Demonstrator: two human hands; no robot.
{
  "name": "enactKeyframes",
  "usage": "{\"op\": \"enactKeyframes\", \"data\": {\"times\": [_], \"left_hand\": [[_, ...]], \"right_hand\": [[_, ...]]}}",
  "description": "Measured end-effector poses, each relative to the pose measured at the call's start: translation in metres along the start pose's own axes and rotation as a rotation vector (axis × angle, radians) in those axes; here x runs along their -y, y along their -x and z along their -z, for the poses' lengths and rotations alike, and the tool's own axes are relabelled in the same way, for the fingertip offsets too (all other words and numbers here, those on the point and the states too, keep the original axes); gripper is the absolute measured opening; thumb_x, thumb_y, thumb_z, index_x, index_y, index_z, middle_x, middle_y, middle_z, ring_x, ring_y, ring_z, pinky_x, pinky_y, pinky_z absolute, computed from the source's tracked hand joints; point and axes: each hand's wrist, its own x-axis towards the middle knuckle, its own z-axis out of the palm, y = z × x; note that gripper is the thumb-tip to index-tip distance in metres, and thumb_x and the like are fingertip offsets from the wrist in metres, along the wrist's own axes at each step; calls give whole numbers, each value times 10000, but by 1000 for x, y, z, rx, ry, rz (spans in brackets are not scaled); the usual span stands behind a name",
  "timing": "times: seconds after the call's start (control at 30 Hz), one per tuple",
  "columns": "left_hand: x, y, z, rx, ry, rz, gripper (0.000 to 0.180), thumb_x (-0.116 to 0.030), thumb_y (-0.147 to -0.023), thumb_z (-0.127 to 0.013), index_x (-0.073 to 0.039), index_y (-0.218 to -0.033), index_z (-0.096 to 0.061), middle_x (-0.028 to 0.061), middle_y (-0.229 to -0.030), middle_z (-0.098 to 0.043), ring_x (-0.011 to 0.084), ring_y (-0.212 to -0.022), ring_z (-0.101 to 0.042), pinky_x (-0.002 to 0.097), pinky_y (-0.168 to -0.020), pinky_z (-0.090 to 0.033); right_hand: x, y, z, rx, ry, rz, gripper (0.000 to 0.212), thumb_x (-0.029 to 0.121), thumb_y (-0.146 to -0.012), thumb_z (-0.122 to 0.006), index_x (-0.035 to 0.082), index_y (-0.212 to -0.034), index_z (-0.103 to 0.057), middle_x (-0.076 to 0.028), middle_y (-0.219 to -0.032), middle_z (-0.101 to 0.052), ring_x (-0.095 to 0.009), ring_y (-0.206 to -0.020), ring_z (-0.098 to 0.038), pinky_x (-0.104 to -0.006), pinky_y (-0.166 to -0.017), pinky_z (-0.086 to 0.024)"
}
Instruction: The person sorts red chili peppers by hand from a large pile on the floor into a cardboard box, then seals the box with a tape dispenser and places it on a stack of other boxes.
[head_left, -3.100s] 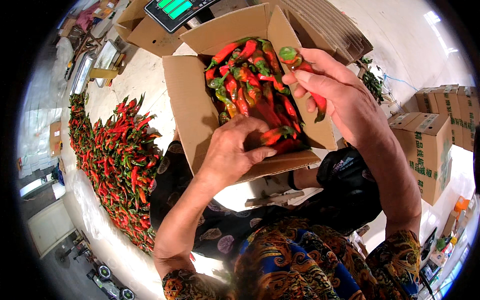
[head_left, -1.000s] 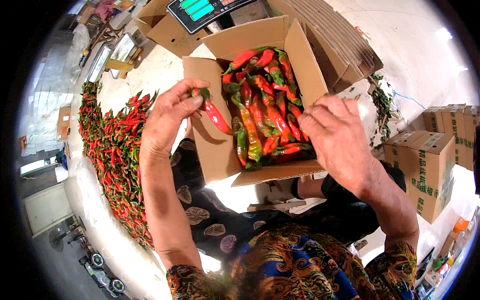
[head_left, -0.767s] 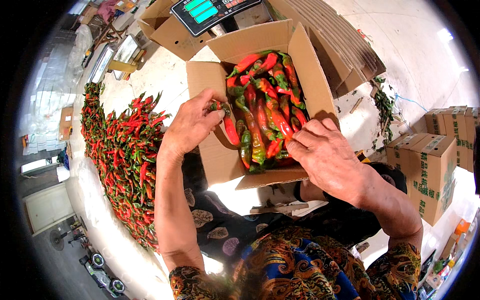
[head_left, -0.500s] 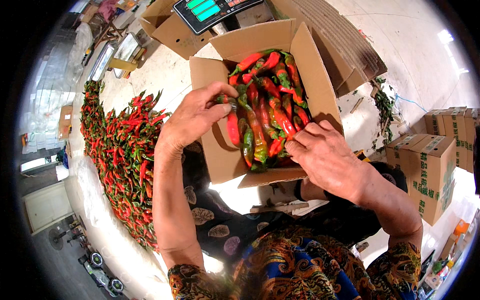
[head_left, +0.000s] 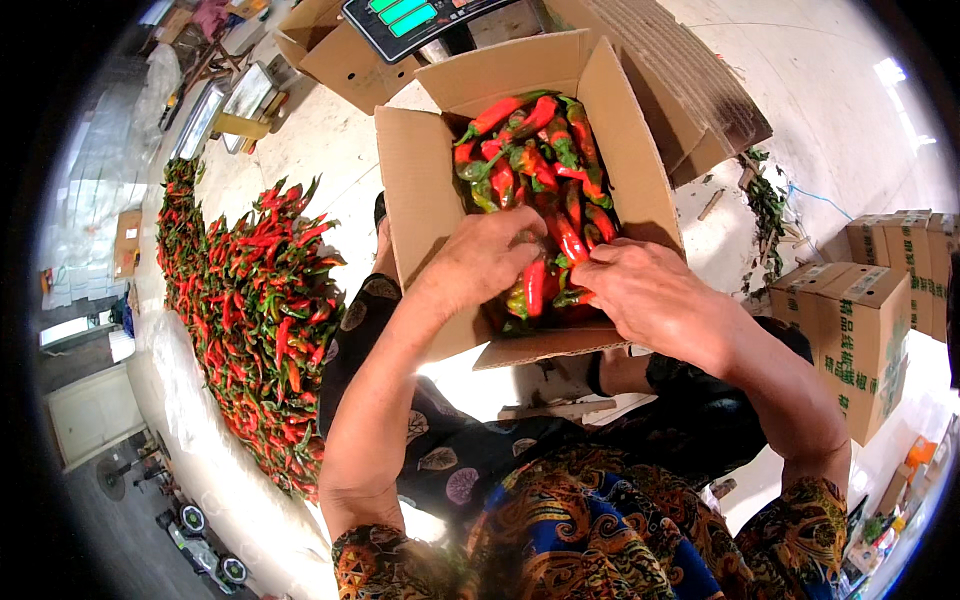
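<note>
An open cardboard box [head_left: 425, 190] stands in front of me, flaps raised, holding long red and green chili peppers [head_left: 575, 135]. My left hand [head_left: 485, 258] reaches into it from the left, fingers curled round a red chili pepper [head_left: 534, 288] above the others. On the right side of the box, my right hand [head_left: 650, 300] has its fingers bent together at the end of another red chili pepper [head_left: 568, 238]. The fingertips of both hands are partly hidden among the peppers.
A large heap of chili peppers [head_left: 265, 340] lies on the floor at left, beside plastic sheeting [head_left: 190, 390]. Behind the box are a scale display [head_left: 410, 25] and flattened cardboard [head_left: 690, 90]. Closed cartons [head_left: 845, 330] stand at right, near scattered leaves [head_left: 765, 220].
My left hand has moved right and down from the box's left wall to the middle, carrying a red chili pepper. My right hand has stayed nearly in place.
</note>
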Motion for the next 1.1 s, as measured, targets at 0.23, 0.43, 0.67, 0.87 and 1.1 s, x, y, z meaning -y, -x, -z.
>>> {"op": "enactKeyframes", "data": {"times": [0.23,0.43,0.67,0.87,1.1], "left_hand": [[17,9,-13,-204,-280,-198,226,-72,-806,-676,-58,-1032,-676,159,-981,-594,337,-935,-592,402,-839,-496],[3,12,-33,-315,-343,-80,280,-49,-801,-687,-48,-1069,-609,187,-1027,-564,403,-958,-589,460,-786,-508],[1,10,-5,-459,-261,-53,328,-134,-794,-742,-32,-1084,-629,160,-971,-629,286,-710,-660,417,-691,-525],[18,-25,17,-705,-673,-154,293,-140,-825,-703,-29,-1081,-613,164,-980,-620,385,-802,-636,479,-688,-520],[4,-25,23,-470,-1160,-235,243,-31,-762,-623,-40,-1005,-632,121,-963,-522,325,-897,-579,448,-670,-535]], "right_hand": [[-13,-9,-11,118,-105,33,68,-19,-763,-566,-33,-784,-629,-197,-863,-627,-375,-915,-616,-461,-819,-489],[-10,-9,-21,73,-56,55,74,-27,-737,-561,-30,-773,-625,-187,-855,-623,-352,-897,-617,-439,-802,-504],[-5,-14,-17,90,-3,-34,144,-2,-759,-593,-29,-890,-647,-194,-906,-646,-354,-914,-646,-434,-810,-530],[1,-16,-14,56,11,29,176,11,-761,-623,-28,-932,-639,-191,-923,-651,-343,-900,-659,-437,-769,-542],[-7,-11,-16,60,44,58,147,111,-857,-612,-11,-939,-612,-162,-908,-630,-328,-844,-654,-438,-711,-540]]}}
